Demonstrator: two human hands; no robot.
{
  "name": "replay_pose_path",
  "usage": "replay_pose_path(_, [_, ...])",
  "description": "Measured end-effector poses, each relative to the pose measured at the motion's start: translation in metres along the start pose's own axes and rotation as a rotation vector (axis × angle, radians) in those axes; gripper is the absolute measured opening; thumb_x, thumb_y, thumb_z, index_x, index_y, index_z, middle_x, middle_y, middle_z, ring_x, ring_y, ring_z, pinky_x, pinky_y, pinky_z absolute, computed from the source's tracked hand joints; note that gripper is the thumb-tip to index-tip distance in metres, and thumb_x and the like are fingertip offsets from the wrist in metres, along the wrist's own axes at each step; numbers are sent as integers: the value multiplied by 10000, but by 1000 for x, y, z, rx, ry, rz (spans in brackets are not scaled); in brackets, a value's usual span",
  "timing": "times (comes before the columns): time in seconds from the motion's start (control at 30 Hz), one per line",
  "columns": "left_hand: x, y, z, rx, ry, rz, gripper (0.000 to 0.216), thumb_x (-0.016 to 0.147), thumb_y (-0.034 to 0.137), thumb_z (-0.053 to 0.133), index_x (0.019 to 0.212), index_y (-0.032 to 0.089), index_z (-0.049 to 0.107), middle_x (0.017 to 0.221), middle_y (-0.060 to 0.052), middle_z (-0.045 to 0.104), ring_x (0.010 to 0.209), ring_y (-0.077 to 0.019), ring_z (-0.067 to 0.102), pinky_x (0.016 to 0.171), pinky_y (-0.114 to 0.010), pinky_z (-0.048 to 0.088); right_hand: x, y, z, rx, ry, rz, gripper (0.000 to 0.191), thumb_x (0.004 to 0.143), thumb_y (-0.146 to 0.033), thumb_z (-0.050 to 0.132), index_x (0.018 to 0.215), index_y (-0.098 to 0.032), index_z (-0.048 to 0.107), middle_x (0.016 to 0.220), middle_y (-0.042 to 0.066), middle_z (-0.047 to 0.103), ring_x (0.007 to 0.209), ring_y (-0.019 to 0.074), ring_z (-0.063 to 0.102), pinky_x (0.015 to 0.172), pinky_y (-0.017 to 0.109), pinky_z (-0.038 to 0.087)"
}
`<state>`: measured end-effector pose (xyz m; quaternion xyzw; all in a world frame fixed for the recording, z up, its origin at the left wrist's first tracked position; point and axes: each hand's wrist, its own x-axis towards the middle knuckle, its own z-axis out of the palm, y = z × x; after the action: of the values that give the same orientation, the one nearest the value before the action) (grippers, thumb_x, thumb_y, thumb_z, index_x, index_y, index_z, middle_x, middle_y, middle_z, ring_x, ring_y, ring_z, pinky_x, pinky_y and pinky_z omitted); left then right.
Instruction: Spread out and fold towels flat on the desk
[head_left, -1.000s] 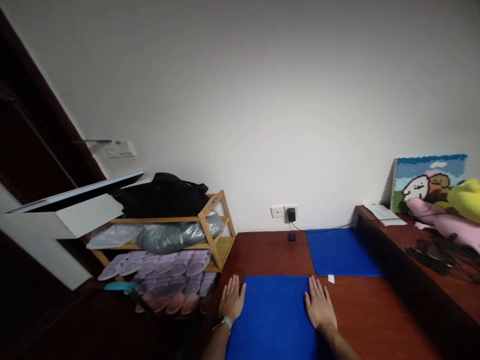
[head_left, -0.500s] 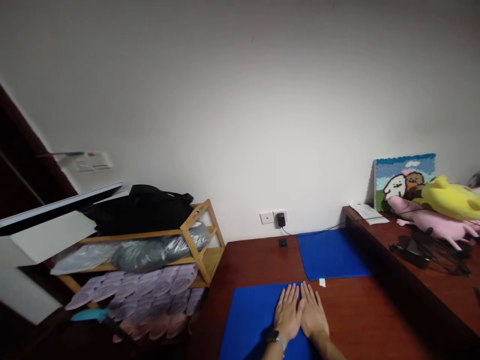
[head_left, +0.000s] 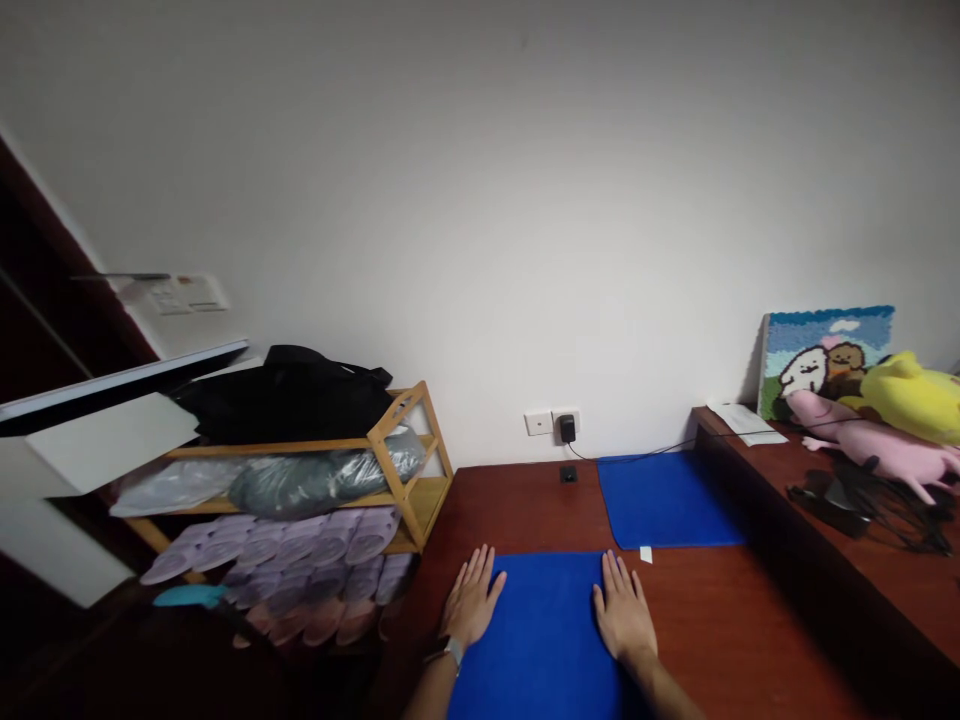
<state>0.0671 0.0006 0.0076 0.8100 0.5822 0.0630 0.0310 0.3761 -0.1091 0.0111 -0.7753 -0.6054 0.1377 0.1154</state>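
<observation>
A blue cloth (head_left: 544, 630) lies spread on the reddish-brown wooden desk (head_left: 712, 620), its near part running out of view. My left hand (head_left: 472, 602) rests flat along the cloth's left edge near the far corner, fingers stretched out and a watch on the wrist. On the opposite edge, close to the far right corner, my right hand (head_left: 624, 608) lies flat with its fingers extended. Neither hand grips anything. Behind the right hand, a second blue cloth (head_left: 671, 500) lies near the wall, with a small white tag (head_left: 646, 554) at its front edge.
To the left stands a wooden rack (head_left: 427, 510) with a black bag (head_left: 300, 395) and several lilac slippers (head_left: 315, 540). A black plug (head_left: 568, 429) sits in the wall socket. On the raised right surface are a pink plush toy (head_left: 870, 440), a yellow plush toy (head_left: 911, 395) and a picture (head_left: 817, 345).
My left hand has slid from beside the right hand leftward to the cloth's left edge. My right hand stays near the right edge. The view has shifted slightly.
</observation>
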Motion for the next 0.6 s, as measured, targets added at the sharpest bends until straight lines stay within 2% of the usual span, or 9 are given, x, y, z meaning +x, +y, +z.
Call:
replay_pose_path(0.2, [-1, -22, 6, -47, 37, -37, 751, 1016, 614, 183, 1596, 145, 267, 1666, -92, 262, 1540, -237, 226, 1257, -467, 218, 1, 0, 2, -26, 5, -3, 702, 1000, -497, 85, 1601, -136, 111, 1686, -16, 103, 1561, 184, 55, 1284, 408, 34])
replay_pose_path(0.3, [-11, -34, 7, -88, 68, -108, 761, 1014, 597, 230, 1578, 90, 300, 1645, -137, 305, 1528, -264, 258, 1249, -480, 252, 1, 0, 2, -38, -1, 0, 703, 999, -494, 80, 1599, -127, 97, 1686, -17, 88, 1561, 180, 51, 1283, 406, 30])
replay_pose_path(0.4, [-26, -33, 2, -126, 212, -188, 740, 1026, 560, 245, 1583, 74, 279, 1648, -145, 308, 1524, -276, 270, 1242, -470, 291, 1, 0, 3, -34, 4, -8, 709, 997, -501, 78, 1598, -127, 98, 1684, -17, 81, 1562, 187, 49, 1282, 409, 31])
replay_pose_path(0.47, [-34, -14, -3, -136, 314, -151, 687, 1044, 520, 233, 1600, 118, 247, 1661, -111, 296, 1531, -264, 256, 1245, -469, 296, 0, -1, 2, -20, 7, -12, 709, 996, -502, 79, 1599, -130, 105, 1683, -16, 85, 1561, 188, 54, 1281, 413, 34])
replay_pose_path(0.5, [-37, 3, -5, -136, 323, -92, 658, 1051, 505, 229, 1606, 151, 239, 1664, -87, 296, 1533, -254, 253, 1248, -469, 293, 0, -1, 1, -12, 9, -13, 708, 997, -499, 82, 1599, -129, 108, 1682, -14, 89, 1561, 187, 58, 1281, 415, 34])
replay_pose_path(0.53, [-38, 23, -7, -135, 297, -12, 635, 1057, 494, 228, 1609, 181, 237, 1664, -65, 300, 1533, -245, 256, 1250, -468, 291, 0, -1, 1, -6, 12, -12, 706, 997, -494, 88, 1599, -126, 111, 1682, -10, 92, 1561, 186, 62, 1281, 416, 35])
replay_pose_path(0.6, [-36, 73, -8, -128, 164, 187, 614, 1057, 509, 238, 1609, 240, 237, 1661, -21, 307, 1531, -230, 265, 1256, -456, 281, 0, -1, 1, -2, 19, -8, 707, 995, -481, 106, 1598, -111, 126, 1680, 4, 109, 1561, 188, 72, 1280, 419, 39])
